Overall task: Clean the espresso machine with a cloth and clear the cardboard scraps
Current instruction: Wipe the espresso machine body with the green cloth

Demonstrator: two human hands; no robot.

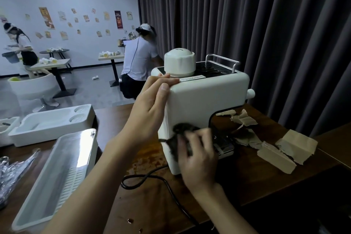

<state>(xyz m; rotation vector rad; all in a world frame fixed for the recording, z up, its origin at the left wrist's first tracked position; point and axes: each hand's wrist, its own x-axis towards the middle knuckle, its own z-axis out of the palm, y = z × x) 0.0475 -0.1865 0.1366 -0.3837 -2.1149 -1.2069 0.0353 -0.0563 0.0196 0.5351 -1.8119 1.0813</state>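
Note:
A white espresso machine [206, 97] stands on a dark wooden table [152, 201], with a white domed cap and a metal rail on top. My left hand [152, 104] grips its upper left edge, fingers laid over the top. My right hand [197, 157] presses a dark cloth [180, 135] against the machine's lower front side; the hand is blurred. Torn cardboard scraps [245, 119] lie under and behind the machine's arch. Bigger folded pieces [284, 150] rest on the table to the right.
The machine's black power cord [152, 178] loops across the table in front. A metal and white tray [62, 167] and a white foam insert [51, 125] lie to the left, with crumpled foil [13, 169] at the far left. Dark curtains hang behind. Two people work at tables beyond.

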